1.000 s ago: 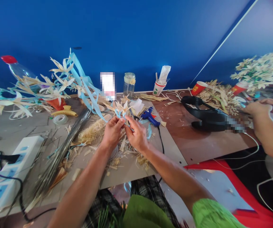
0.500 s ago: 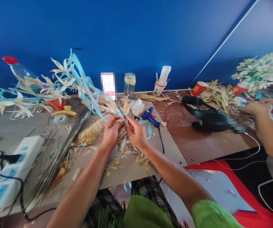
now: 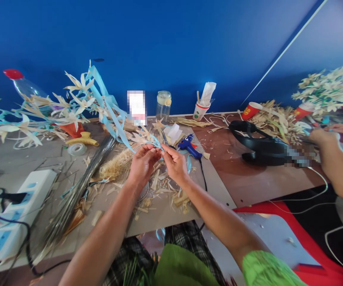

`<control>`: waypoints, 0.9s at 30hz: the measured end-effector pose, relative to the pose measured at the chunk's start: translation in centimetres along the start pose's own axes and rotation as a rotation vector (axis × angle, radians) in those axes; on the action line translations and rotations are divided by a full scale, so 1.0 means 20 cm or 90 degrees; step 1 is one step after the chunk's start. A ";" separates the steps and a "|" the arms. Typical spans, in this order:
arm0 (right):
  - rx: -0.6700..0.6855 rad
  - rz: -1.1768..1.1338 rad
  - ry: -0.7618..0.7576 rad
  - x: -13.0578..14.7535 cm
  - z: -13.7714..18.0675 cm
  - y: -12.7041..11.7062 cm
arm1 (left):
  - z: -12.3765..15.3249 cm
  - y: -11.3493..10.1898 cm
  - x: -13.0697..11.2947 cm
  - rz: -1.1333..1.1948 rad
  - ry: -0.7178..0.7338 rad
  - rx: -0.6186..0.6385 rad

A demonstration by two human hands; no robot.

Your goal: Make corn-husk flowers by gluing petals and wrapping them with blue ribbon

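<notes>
Left hand [image 3: 144, 162] and right hand [image 3: 175, 162] both pinch the blue-wrapped stem [image 3: 155, 141] over the table [image 3: 171, 212], equally near, long axis pointing roughly 10–11 o'clock from the grip, petals [image 3: 140, 138] at the far end.

2 bare hands at centre, and it's fine fingerwork: the left hand [image 3: 144, 162] pinches the blue-wrapped stem of a pale flower spray [image 3: 151, 139], the right hand [image 3: 175, 162] gripping it just beside, fingertips nearly meeting! Near the right hand lies a blue glue gun [image 3: 190, 147], its cord trailing down the board. Over on the left, a sheaf of thin wires [image 3: 80, 200] slants between a tape roll [image 3: 76, 149] and a white power strip [image 3: 25, 212]. Behind, a lidded clear jar [image 3: 163, 107] stands by the blue wall [image 3: 171, 43]. Far right, a co-worker's hands [image 3: 328, 137] are busy near 2 red cups [image 3: 251, 111].
</notes>
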State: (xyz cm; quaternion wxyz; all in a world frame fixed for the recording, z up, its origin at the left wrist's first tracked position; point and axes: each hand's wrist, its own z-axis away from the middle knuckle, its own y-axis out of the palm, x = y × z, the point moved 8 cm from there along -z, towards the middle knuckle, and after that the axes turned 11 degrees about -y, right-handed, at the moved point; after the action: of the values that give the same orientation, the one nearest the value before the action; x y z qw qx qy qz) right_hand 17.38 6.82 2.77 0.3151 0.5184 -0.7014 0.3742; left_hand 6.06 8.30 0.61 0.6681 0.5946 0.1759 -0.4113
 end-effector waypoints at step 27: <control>0.043 -0.012 0.032 -0.02 0.04 0.08 | -0.02 -0.02 0.01 -0.042 0.067 -0.060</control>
State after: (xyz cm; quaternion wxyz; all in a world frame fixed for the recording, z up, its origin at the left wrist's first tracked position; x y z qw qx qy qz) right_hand 16.01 6.55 1.63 0.3189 0.5258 -0.6750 0.4076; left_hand 5.87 8.63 0.10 0.6711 0.5773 0.2491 -0.3928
